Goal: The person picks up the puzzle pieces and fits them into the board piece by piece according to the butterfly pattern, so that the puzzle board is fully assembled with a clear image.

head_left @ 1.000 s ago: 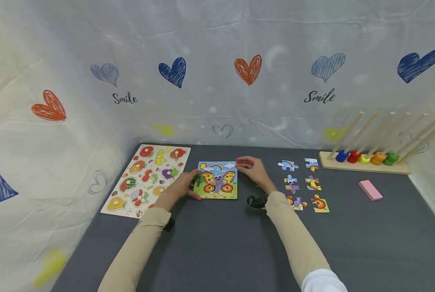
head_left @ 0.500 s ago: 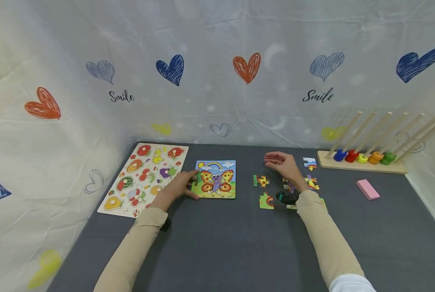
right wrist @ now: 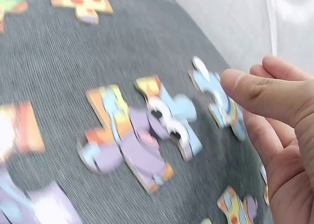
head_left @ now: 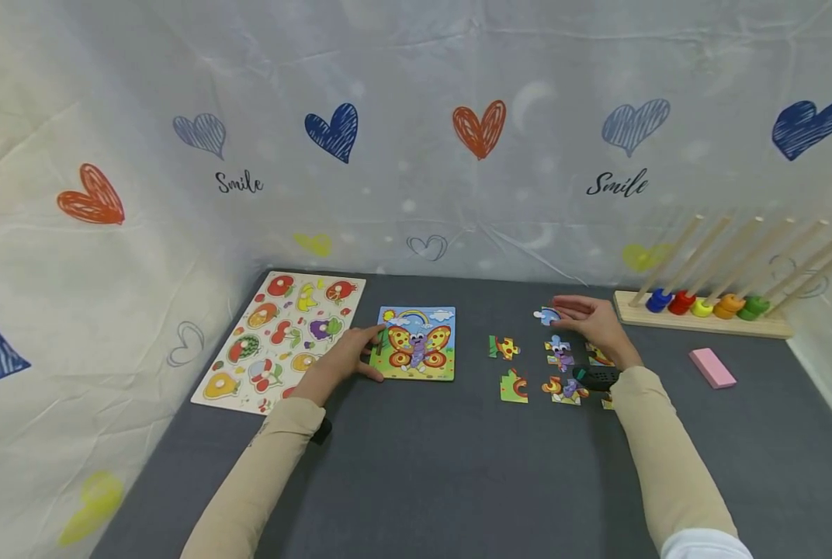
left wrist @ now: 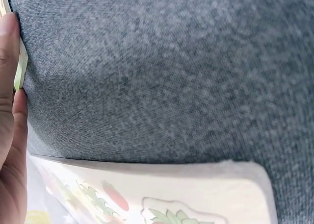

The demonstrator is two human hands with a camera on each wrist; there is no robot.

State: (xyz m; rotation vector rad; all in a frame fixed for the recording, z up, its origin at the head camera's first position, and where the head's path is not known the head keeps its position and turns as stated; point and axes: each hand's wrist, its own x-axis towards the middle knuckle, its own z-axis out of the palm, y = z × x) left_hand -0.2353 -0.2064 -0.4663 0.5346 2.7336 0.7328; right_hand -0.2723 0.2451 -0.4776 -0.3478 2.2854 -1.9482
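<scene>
Resting hand: the left hand (head_left: pixel 349 357) lies with thumb and fingers apart, their tips against the left edge of the butterfly board (head_left: pixel 419 343).
Right hand: this one (head_left: pixel 598 322) has thumb and fingers about the rainbow piece (head_left: pixel 546 316); whether they pinch it cannot be told.
Butterfly board: flat on the bench (head_left: pixel 416 466), between the loose pieces and the fruit board (head_left: pixel 244 404); its butterfly picture looks whole.
Loose pieces, done: laid picture side up in rough rows — among them the spotted-wing piece (head_left: pixel 504 347), the green piece (head_left: pixel 514 387), the purple face piece (head_left: pixel 559 353) and the purple body piece (head_left: pixel 565 390); others are partly hidden by the right arm.
Loose pieces, outstanding: no two visible pieces interlock; judged from this layout, the work stands at an early, sorting stage.
Backdrop lettering: "Smile" in black script, twice, on the heart-printed cloth (head_left: pixel 388 62).
Board print: a tiny mark at the lower right corner — too small to read.
Brands: none legible, nor any label on the pink block (head_left: pixel 712 368).
</scene>
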